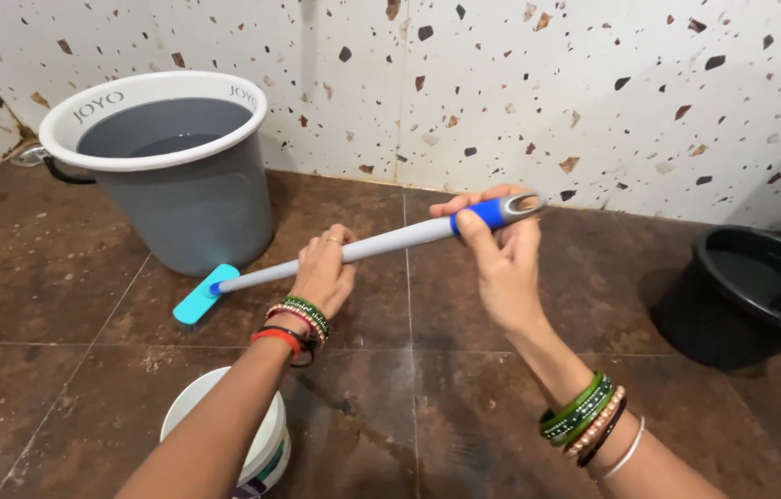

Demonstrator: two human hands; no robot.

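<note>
both hands hold a long-handled scrub brush [353, 249] slanting low over the brown tiled floor [58, 305]: the left hand [321, 273] has its grip clenched around the grey shaft near the middle, and the right hand [501, 254] has its grip wrapped on the blue end of the handle. the brush's turquoise head [204, 294] sits down at the floor just beside the grey bucket [178, 185] of water by the speckled wall [593, 92]. a white tub [266, 444] stands under the left forearm, and a black basin [750, 296] sits well apart on the right.

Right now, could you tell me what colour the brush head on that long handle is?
The brush head is turquoise, seen best in the head view.
</note>
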